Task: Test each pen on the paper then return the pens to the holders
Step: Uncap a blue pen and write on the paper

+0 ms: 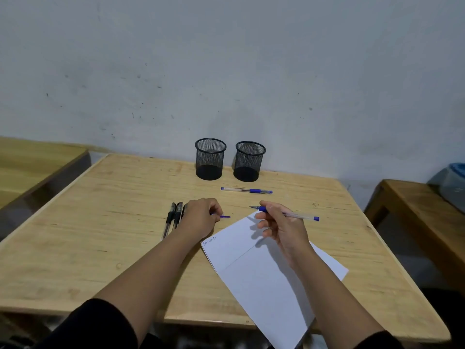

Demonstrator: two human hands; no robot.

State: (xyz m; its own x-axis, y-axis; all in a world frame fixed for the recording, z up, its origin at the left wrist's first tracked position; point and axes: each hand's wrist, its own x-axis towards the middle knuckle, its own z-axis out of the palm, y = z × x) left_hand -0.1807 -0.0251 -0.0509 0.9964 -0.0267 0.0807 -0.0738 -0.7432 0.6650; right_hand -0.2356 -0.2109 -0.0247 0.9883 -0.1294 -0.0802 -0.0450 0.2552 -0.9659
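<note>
Now right hand (276, 222) holds uncapped pen (289, 214); left hand (201, 217) pinches cap (224, 216)

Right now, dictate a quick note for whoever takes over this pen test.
Right hand holds an uncapped blue pen above the paper.
Left hand pinches its blue cap.
Another blue pen lies capped before the two holders, which look empty.
Black pens lie beside the left hand.
Done: a few blue marks on the paper.
Left: test the rest, cap them, fill the holders.

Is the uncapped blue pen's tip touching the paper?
Apart. The head view shows the uncapped blue pen, held in the right hand, its tip over bare table beyond the paper.
</note>
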